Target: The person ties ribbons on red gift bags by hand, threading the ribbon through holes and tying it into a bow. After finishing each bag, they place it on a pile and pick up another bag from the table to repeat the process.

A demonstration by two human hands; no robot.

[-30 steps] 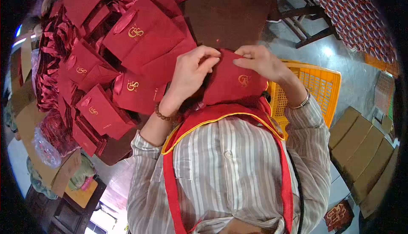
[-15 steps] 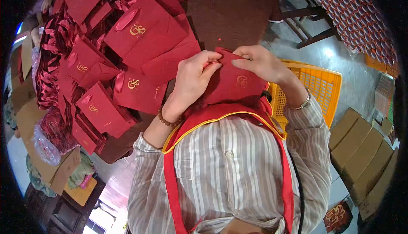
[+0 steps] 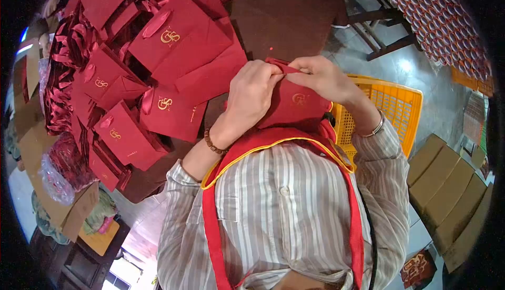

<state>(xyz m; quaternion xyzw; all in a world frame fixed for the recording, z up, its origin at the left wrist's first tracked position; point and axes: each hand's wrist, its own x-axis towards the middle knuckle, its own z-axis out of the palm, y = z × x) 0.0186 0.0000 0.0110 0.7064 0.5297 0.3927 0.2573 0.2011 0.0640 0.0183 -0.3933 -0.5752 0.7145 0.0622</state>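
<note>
A red paper bag with a gold emblem [image 3: 299,99] lies against my red apron [image 3: 247,145], its top edge toward the table. My left hand [image 3: 254,91] pinches something at that edge, probably ribbon, though the fingers hide most of it. My right hand [image 3: 322,77] grips the same edge just beside it, thumb on the front face. The two hands nearly touch at the fingertips. To the left, many similar red bags [image 3: 181,40] with pink ribbon handles are piled on the brown table cover [image 3: 284,13].
A yellow plastic crate [image 3: 394,103] stands to my right. Flattened cardboard [image 3: 447,185] is at the lower right. Behind are a dark stool frame [image 3: 376,16] and a surface of patterned round items [image 3: 436,21]. Plastic-wrapped red material [image 3: 71,166] sits at the left.
My left hand has moved slightly up and right, closer to my right hand, and its fingers now meet the bag's top edge. My right hand has barely moved.
</note>
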